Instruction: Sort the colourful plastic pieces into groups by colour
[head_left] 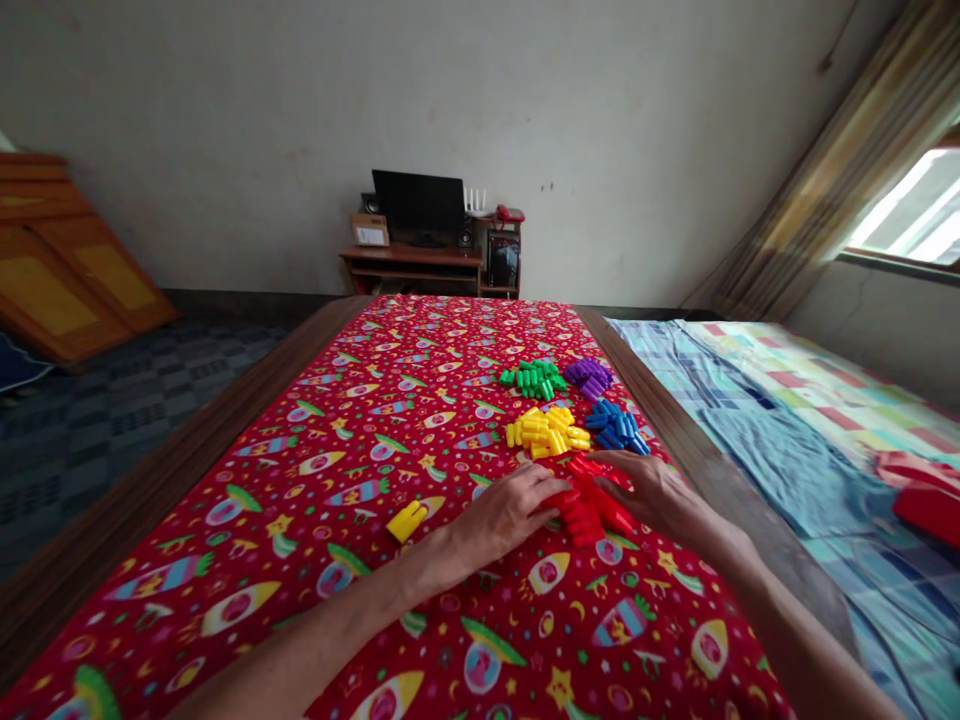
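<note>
My left hand (510, 510) and my right hand (656, 490) lie on either side of a heap of red plastic pieces (589, 505) on the red patterned tablecloth (360, 560). Both hands rest with fingers stretched toward the red heap and touching its edges. Beyond it lie sorted heaps: yellow pieces (547, 432), blue pieces (616, 427), green pieces (534, 379) and purple pieces (589, 376). One lone yellow piece (406, 520) lies left of my left hand.
The wooden table edge (697, 450) runs along the right, next to a bed with a checked sheet (787, 420). A desk with a monitor (420, 205) stands at the far wall. A wooden cabinet (67, 270) is at the left, a curtained window (907, 210) at the right.
</note>
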